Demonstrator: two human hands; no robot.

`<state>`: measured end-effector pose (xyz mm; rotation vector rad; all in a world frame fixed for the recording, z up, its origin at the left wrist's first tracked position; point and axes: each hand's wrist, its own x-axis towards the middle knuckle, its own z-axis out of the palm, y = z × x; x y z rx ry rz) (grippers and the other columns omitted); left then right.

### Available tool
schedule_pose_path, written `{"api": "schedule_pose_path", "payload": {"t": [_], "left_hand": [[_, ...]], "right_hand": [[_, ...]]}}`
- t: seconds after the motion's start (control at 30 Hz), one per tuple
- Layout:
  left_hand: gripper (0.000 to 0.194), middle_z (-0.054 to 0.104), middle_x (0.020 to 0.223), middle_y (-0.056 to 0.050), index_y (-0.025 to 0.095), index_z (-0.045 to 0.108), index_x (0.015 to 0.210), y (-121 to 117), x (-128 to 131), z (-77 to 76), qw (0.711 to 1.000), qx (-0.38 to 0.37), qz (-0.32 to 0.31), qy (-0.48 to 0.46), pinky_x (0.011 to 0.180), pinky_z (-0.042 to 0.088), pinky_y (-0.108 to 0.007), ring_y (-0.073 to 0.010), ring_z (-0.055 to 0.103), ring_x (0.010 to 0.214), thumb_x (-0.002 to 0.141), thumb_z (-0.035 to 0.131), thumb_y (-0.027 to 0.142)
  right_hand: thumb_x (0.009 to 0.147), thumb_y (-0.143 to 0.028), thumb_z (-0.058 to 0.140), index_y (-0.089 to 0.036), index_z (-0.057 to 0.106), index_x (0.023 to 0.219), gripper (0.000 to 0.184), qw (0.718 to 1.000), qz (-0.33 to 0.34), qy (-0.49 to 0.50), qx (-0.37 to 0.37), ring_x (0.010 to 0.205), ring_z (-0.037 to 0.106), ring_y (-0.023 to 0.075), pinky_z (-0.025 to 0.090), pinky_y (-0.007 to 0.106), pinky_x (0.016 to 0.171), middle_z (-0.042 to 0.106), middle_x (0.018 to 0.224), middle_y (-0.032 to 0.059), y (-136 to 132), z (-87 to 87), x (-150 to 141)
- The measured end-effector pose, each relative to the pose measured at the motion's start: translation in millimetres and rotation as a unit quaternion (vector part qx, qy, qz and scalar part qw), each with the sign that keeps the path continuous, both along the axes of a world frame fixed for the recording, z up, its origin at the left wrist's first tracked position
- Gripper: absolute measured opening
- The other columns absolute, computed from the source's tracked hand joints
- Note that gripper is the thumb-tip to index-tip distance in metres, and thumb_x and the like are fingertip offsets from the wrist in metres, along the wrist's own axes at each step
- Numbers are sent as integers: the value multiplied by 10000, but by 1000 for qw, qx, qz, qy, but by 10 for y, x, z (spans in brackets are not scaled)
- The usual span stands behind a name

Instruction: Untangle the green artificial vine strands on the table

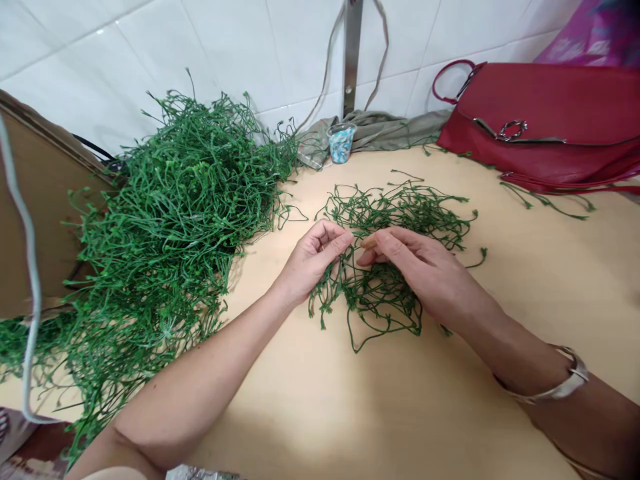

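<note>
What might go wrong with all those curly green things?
The strands in the small pile loop over each other, so they might knot or snap if pulled. The left forearm lies right by the big green heap, so it might drag some strands away. The little cup might tip if bumped.

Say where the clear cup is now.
In the head view, the clear cup stands near the back of the table, right of the green heap and left of the red bag.
</note>
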<state>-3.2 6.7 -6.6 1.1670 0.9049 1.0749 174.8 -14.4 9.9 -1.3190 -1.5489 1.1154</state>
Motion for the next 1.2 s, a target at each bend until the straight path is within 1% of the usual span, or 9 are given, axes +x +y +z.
{"api": "schedule_pose_path", "payload": {"t": [0.07, 0.13, 0.3, 0.43, 0.53, 0.63, 0.73, 0.87, 1.2], "left_hand": [[280, 496, 695, 44, 194, 587, 819, -11, -4, 13, 1000, 18, -17, 6, 587, 364, -215, -82, 430, 621, 829, 759, 415], [248, 514, 717, 35, 199, 611, 839, -14, -16, 24, 999, 31, -31, 10, 624, 388, -222, -93, 463, 659, 831, 748, 405], [309, 572, 759, 22, 181, 617, 863, -17, -18, 48, 996, 24, -80, 14, 697, 437, -240, -104, 541, 721, 803, 769, 444], [395, 605, 706, 31, 182, 554, 878, -20, 17, 26, 994, 18, -100, 35, 662, 436, -241, -97, 570, 662, 792, 791, 487], [410, 602, 653, 41, 189, 525, 862, -24, 48, -19, 994, 23, -81, 76, 602, 404, -237, -96, 564, 602, 801, 780, 505], [374, 612, 699, 32, 168, 588, 872, -21, 64, -49, 995, 22, -44, 87, 607, 398, -230, -87, 548, 622, 803, 781, 482], [339, 619, 710, 23, 151, 628, 866, -6, 57, -44, 998, -4, -44, 38, 648, 429, -231, -87, 552, 646, 806, 784, 446], [310, 613, 683, 27, 163, 602, 820, 13, 37, -15, 998, -56, -33, -26, 626, 435, -224, -83, 548, 611, 808, 786, 412], [340, 544, 712, 63, 195, 538, 823, -77, 108, -35, 992, -94, 16, -85, 604, 437, -183, -59, 520, 610, 770, 817, 382]], "right_hand": [[905, -473, 606, -229, 686, 803, 276, 1000, 23, 11, 5, 834, 693, 207, 544, 322, 773, 755, 847, 46, -20, 4, -28], [882, -483, 640, -232, 686, 799, 268, 998, 49, 25, 3, 788, 670, 192, 534, 305, 723, 731, 812, 29, -34, -10, -50], [834, -409, 680, -229, 612, 711, 229, 998, 34, 42, -24, 666, 580, 154, 473, 273, 609, 628, 689, -12, -28, -94, -76], [840, -338, 632, -230, 572, 802, 129, 997, 31, 68, -26, 660, 581, 155, 457, 272, 599, 651, 712, -10, -37, -135, -91], [916, -315, 522, -221, 565, 735, 208, 998, 66, -17, 9, 596, 523, 139, 411, 268, 561, 609, 661, -14, -72, -121, -95], [950, -281, 451, -223, 526, 651, 313, 992, 80, -88, 32, 537, 464, 132, 377, 268, 523, 535, 587, -26, -97, -91, -97], [978, -297, 411, -235, 472, 642, 347, 988, 96, -101, 59, 540, 463, 136, 379, 270, 531, 512, 574, -25, -87, -80, -104], [989, -292, 394, -246, 406, 669, 324, 980, 108, -117, 118, 549, 440, 136, 365, 271, 543, 460, 583, -34, -52, -118, -119], [965, -225, 422, -259, 430, 703, 265, 949, 107, -186, 233, 610, 506, 165, 486, 318, 699, 523, 649, -11, 21, -170, -92]]}}
